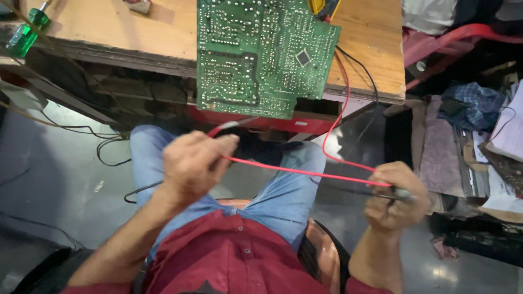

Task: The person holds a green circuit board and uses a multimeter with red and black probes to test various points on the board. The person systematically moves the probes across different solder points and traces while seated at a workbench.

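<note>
Left hand (193, 163) pinches a red probe (231, 126) below the circuit board (256, 54), right hand (395, 196) seemingly another.

A wooden workbench (87, 32) with a worn front edge stands over a grey, glossy floor (49, 179). Loose cloth and papers (474, 136) are piled at the right, beside a red chair frame (452, 38).

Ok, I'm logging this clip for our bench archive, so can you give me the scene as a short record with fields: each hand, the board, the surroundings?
left hand: grips a red test probe, tip pointing toward the board
right hand: pinches a second probe near a red lead
circuit board: green, solder side up, overhanging the wooden bench edge
screwdriver: green handle, top left on the bench
posture: seated, blue jeans, red shirt
</note>
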A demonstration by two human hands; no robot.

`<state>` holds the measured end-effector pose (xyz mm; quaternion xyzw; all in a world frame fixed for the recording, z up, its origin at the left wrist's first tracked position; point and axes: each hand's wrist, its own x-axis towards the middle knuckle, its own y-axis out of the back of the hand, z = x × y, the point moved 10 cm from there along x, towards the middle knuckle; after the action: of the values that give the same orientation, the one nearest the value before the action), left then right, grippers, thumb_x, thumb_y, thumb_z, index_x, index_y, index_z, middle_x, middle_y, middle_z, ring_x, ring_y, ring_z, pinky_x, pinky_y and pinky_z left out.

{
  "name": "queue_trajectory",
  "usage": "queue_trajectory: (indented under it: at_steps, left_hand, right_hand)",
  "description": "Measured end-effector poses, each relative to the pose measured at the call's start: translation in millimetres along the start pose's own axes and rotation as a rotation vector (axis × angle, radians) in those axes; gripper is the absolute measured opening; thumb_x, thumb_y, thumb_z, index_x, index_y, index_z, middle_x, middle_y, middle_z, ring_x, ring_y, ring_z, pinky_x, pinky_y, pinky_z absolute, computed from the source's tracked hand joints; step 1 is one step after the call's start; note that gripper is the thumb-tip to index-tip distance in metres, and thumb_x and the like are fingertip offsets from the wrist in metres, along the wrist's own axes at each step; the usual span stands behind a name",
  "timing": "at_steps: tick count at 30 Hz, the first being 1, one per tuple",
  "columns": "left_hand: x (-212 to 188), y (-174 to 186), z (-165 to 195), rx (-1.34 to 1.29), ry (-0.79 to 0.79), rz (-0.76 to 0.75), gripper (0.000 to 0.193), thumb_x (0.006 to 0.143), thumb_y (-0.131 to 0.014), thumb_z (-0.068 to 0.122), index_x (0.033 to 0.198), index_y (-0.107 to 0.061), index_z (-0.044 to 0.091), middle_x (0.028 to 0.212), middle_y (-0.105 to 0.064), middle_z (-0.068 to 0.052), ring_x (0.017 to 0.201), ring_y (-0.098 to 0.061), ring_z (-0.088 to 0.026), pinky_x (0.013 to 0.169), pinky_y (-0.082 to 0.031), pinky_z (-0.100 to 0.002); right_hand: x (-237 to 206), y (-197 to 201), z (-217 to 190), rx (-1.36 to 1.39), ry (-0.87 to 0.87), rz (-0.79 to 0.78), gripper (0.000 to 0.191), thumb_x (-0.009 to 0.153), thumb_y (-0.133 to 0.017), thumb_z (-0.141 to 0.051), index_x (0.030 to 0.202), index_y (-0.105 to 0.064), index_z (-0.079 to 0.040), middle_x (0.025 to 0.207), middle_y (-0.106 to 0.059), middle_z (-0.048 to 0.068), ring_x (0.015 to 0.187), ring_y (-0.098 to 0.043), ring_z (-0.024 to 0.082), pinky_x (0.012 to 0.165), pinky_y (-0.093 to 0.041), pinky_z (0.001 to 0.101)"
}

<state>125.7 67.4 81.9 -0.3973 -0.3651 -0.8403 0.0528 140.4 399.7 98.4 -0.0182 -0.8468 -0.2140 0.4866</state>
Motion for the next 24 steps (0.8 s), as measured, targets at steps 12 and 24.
queue_trajectory:
  at_steps: [12, 24]
  left_hand:
    - [-53, 61, -114, 0.079, 0.255, 0.299, 0.034, 0.116, -0.056, 0.030, 0.122, -0.073, 0.001, 0.085, -0.069, -0.010, 0.076, -0.065, -0.024, 0.072, -0.050, -0.034]
    - [-16, 78, -219, -1.228, 0.567, 0.732, 0.094, 0.092, -0.041, 0.083, 0.113, -0.063, -0.007, 0.098, -0.071, -0.026, 0.083, -0.072, -0.036, 0.072, -0.061, -0.047]
  right_hand:
    - [-3, 7, 12, -0.111, -0.018, 0.182, 0.030, 0.105, -0.071, -0.026, 0.113, -0.058, -0.001, 0.086, -0.064, 0.015, 0.071, -0.063, 0.024, 0.064, -0.051, 0.0305]
    - [14, -71, -16, -0.445, 0.196, -0.315, 0.034, 0.083, -0.089, -0.027, 0.111, -0.075, -0.012, 0.095, -0.058, 0.008, 0.087, -0.062, 0.028, 0.072, -0.051, 0.0397]
